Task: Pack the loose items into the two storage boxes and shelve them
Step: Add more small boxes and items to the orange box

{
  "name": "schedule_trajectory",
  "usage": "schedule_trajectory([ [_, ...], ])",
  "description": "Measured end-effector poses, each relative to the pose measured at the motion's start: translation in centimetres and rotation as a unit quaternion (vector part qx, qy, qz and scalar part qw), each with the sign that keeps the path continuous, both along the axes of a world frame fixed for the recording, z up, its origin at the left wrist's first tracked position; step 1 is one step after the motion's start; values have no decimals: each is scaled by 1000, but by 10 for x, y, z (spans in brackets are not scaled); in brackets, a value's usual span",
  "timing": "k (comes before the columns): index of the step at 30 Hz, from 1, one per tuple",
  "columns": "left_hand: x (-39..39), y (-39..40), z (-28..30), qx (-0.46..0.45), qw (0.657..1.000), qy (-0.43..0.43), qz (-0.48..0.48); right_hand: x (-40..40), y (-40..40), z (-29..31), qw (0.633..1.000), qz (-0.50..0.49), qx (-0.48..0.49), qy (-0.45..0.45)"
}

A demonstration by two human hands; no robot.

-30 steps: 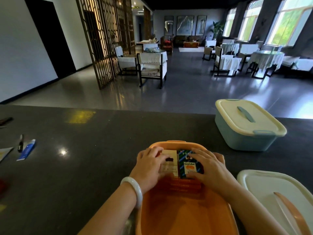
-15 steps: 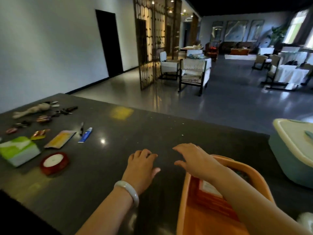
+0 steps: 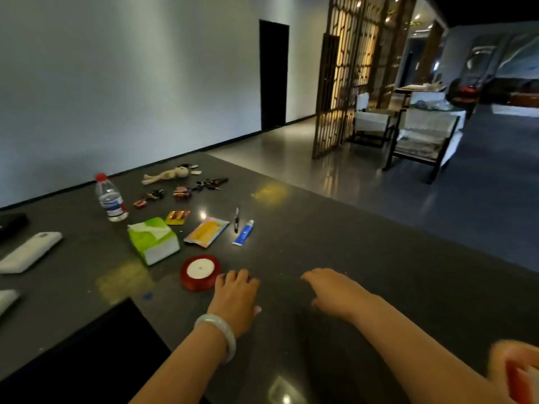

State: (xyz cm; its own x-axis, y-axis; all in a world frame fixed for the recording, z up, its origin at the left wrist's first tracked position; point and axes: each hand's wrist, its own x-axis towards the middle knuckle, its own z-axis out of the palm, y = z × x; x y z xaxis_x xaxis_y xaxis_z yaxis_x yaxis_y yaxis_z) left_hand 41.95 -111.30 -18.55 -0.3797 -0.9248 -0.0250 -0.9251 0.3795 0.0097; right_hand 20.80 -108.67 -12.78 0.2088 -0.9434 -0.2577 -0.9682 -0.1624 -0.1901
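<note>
Hands are reaching forward over the dark counter (image 3: 335, 228), palms down. The left hand (image 3: 236, 298), a pale bangle (image 3: 217, 335) on its wrist, is lying with fingers loosely spread and holding nothing, just beside one red ribbon spool (image 3: 200, 272). The right hand (image 3: 335, 291) is hovering empty, fingers relaxed. Beyond are lying one tissue pack (image 3: 153, 239), one blue tube (image 3: 243, 232), one pen (image 3: 236, 219), one bottle (image 3: 110, 198) and one doll (image 3: 167, 174). One orange box (image 3: 516, 371) is showing blurred at the lower right corner.

Restaurant lounge: dark counter (image 3: 335, 237), lattice screen (image 3: 344, 83), cloth-draped chairs (image 3: 423, 132).
</note>
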Motion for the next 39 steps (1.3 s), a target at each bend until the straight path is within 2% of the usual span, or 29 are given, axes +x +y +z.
schedule_trajectory([
  [5,65,-45,-11,10,998,-7,62,61,-57,-12,1000,13,28,-6],
  [9,104,-76,-21,22,991,42,122,105,-99,-27,999,16,41,-24],
  [14,130,-104,-37,101,976,78,178,144,-134,-53,995,-19,61,-77],
  [18,135,-118,-52,136,971,85,179,162,-152,-73,993,-41,75,-83],
  [27,137,-134,-73,142,965,169,139,177,-164,-103,986,-81,89,-113],
  [32,131,-139,-72,127,947,268,125,169,-162,-96,957,-146,93,-233],
  [36,105,-139,-59,127,928,337,93,140,-147,-73,916,-178,111,-343],
  [39,71,-130,-46,115,917,379,50,108,-125,-51,886,-227,98,-392],
])
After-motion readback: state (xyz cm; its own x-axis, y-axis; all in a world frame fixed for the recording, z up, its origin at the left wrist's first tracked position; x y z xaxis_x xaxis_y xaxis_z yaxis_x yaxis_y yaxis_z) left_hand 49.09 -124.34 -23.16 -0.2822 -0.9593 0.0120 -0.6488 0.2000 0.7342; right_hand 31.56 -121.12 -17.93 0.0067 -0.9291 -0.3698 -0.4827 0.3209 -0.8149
